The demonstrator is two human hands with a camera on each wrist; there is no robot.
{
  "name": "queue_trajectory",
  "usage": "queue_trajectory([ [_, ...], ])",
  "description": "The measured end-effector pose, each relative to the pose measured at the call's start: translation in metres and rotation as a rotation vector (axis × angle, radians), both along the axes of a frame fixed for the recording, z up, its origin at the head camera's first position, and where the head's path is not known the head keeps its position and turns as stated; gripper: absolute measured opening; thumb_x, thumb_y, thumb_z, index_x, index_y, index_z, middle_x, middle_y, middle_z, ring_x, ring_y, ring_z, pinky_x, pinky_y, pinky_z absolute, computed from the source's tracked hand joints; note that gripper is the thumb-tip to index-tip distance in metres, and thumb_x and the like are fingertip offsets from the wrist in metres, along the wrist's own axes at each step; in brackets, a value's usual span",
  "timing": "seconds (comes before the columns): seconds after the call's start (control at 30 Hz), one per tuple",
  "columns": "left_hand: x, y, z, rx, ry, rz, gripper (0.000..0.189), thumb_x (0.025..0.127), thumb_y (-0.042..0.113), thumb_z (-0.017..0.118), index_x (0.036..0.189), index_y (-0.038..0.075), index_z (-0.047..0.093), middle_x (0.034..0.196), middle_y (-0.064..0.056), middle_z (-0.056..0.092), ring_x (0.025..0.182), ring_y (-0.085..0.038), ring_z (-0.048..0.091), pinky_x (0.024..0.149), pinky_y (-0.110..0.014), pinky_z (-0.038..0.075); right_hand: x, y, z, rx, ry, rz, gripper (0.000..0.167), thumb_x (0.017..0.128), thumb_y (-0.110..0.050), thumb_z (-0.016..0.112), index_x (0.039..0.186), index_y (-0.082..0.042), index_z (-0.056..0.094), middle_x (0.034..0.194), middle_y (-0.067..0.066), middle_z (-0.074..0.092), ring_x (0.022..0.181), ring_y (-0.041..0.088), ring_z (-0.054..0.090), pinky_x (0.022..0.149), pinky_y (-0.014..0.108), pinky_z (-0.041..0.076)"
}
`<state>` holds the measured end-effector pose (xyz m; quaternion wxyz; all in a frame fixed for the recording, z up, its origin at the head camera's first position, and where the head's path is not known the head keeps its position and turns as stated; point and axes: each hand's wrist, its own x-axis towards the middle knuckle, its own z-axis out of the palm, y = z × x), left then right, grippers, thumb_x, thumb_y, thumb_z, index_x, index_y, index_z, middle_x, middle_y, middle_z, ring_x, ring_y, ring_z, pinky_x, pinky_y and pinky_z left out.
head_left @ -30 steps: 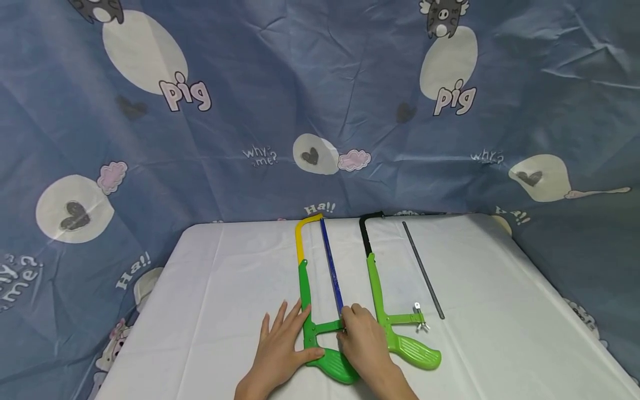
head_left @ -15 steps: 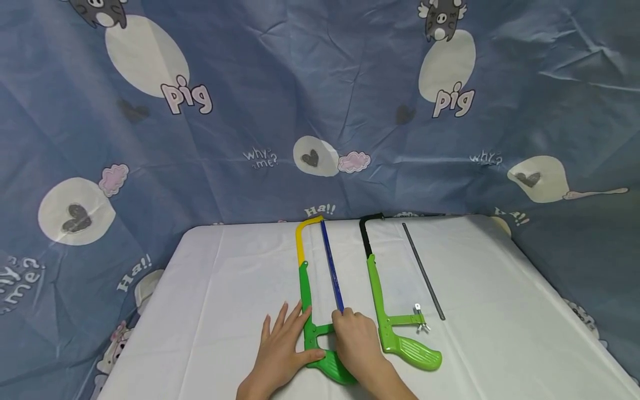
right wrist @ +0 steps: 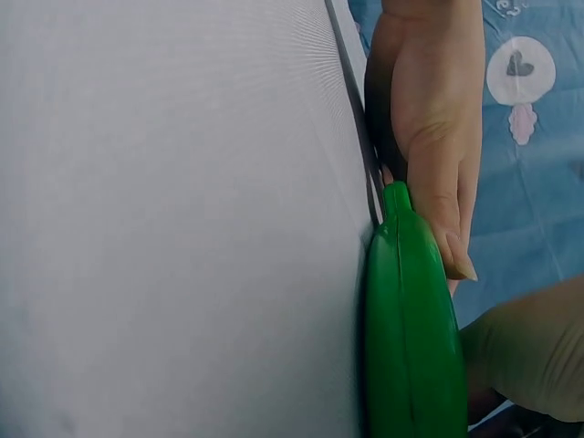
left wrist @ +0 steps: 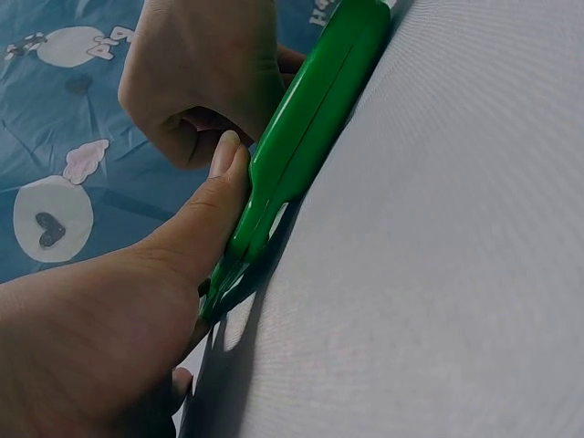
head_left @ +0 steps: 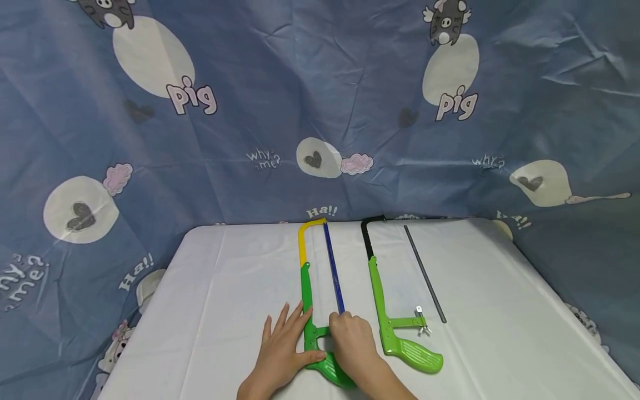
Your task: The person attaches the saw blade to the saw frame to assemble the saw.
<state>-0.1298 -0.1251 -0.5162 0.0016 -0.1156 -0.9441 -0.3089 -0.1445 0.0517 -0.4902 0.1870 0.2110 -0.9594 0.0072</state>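
A hacksaw with a green and yellow frame (head_left: pixel 306 286) lies flat on the white table, its blue blade (head_left: pixel 333 269) running along the right side. My left hand (head_left: pixel 286 350) rests on the frame with fingers spread and fairly straight. In the left wrist view its thumb (left wrist: pixel 214 182) presses against the green handle (left wrist: pixel 315 105). My right hand (head_left: pixel 354 344) is curled over the near end of the blade, where the frame's short arm meets it. The part its fingers grip is hidden under the knuckles. The handle (right wrist: pixel 411 319) also fills the middle of the right wrist view.
To the right lies a second hacksaw (head_left: pixel 377 294), light green and black, with a wing nut (head_left: pixel 424 329) on its short arm. A loose grey blade (head_left: pixel 425 272) lies beyond it. Blue printed cloth (head_left: pixel 270 111) hangs behind the table.
My right hand has shifted slightly left and rolled over, so its knuckles now cover the end of the frame's short arm. The left hand stays in place on the frame.
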Motion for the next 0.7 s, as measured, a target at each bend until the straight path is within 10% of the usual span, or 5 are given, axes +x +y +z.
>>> queue_trajectory([
  [0.7,0.0,-0.001,-0.002,0.001,0.015,-0.009,0.097,0.073,0.072,0.068,0.152,0.023,0.042,0.161,-0.006,0.036,0.154,-0.038,0.018,0.118,-0.067,0.003,0.0,0.01,0.002,-0.166,-0.154,-0.03,0.015,0.071,-0.007,0.075,0.073,-0.012,0.061,0.06,0.001,0.057,0.049,0.013,0.051,0.041,0.026,0.033],
])
